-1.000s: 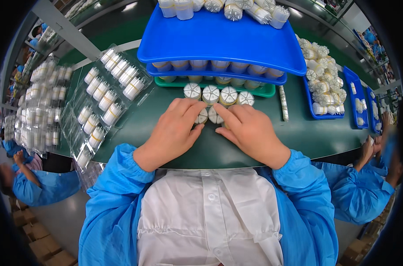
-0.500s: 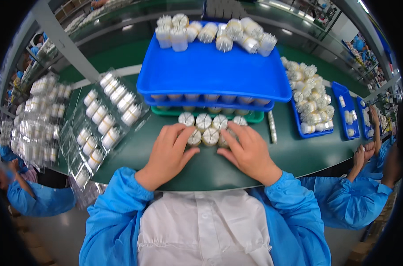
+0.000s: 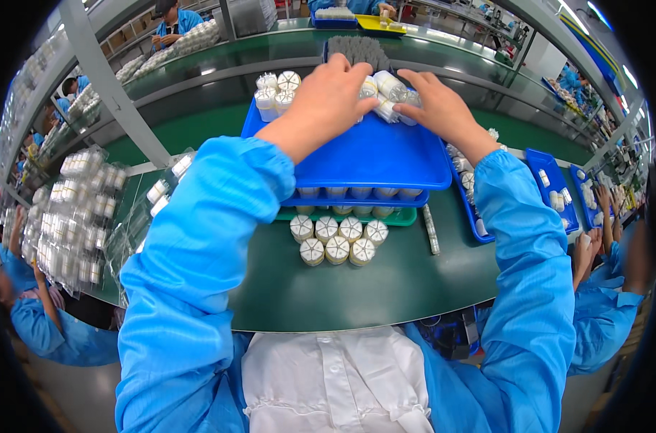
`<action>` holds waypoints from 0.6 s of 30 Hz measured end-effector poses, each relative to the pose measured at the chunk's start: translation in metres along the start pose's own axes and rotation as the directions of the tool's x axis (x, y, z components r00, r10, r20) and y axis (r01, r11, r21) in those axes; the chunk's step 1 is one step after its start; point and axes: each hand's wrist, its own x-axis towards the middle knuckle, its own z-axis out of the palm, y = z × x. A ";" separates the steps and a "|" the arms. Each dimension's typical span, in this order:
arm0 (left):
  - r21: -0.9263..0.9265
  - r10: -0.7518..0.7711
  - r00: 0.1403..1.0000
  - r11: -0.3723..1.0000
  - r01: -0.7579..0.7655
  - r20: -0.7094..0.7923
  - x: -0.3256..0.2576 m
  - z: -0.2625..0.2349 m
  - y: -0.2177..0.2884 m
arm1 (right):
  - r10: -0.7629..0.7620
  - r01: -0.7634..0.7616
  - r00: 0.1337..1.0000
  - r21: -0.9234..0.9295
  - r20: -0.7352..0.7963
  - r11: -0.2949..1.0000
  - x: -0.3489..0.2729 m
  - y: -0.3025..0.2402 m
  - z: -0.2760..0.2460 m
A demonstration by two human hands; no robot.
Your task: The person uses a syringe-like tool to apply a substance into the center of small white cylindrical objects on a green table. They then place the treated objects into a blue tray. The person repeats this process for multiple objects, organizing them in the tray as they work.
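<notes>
Both my hands reach over the far side of a blue tray [image 3: 371,162], on top of a stack of trays. My left hand [image 3: 324,101], fingers apart, is beside white cylindrical pieces [image 3: 390,86] with spoked ends; its fingertips partly cover them. On the other side of that cluster my right hand [image 3: 443,108] has its thumb and fingers spread. Whether either hand grips a piece is not clear. More white cylinders [image 3: 288,81] stand at the tray's far left corner. Before the stack, several upright cylinders [image 3: 337,249] form two rows on the green table [image 3: 320,299].
Clear plastic packs of white cylinders [image 3: 75,209] are piled at left. A thin white rod [image 3: 431,229] lies right of the rows. Smaller blue trays [image 3: 548,180] hold pieces at right. A dark bin of grey bristly items [image 3: 358,52] stands beyond the tray. Co-workers sit on both sides.
My hands have left the cylinder rows on the table and moved forward to the cluster at the top tray's far side. The rows remain standing there.
</notes>
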 end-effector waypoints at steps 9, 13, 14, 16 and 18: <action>0.054 -0.023 0.977 0.998 0.011 0.210 0.018 0.035 0.005 | 0.118 -0.122 0.990 0.053 0.071 0.991 0.002 0.005 0.002; 0.071 -0.039 0.984 0.997 0.027 0.172 0.015 0.039 0.003 | 0.083 -0.084 0.996 -0.056 -0.012 0.995 0.006 -0.010 0.019; 0.053 -0.032 0.988 0.998 0.024 0.150 0.014 0.041 0.001 | 0.075 -0.078 0.996 -0.083 -0.038 0.993 0.005 -0.011 0.023; 0.017 -0.019 0.994 1.000 0.018 0.108 0.011 0.042 -0.001 | -0.021 0.009 0.993 -0.105 -0.118 0.994 0.001 -0.007 0.027; -0.035 -0.039 0.994 0.998 0.043 0.098 0.009 0.043 -0.003 | -0.094 0.080 0.983 -0.098 -0.155 0.992 -0.002 -0.004 0.028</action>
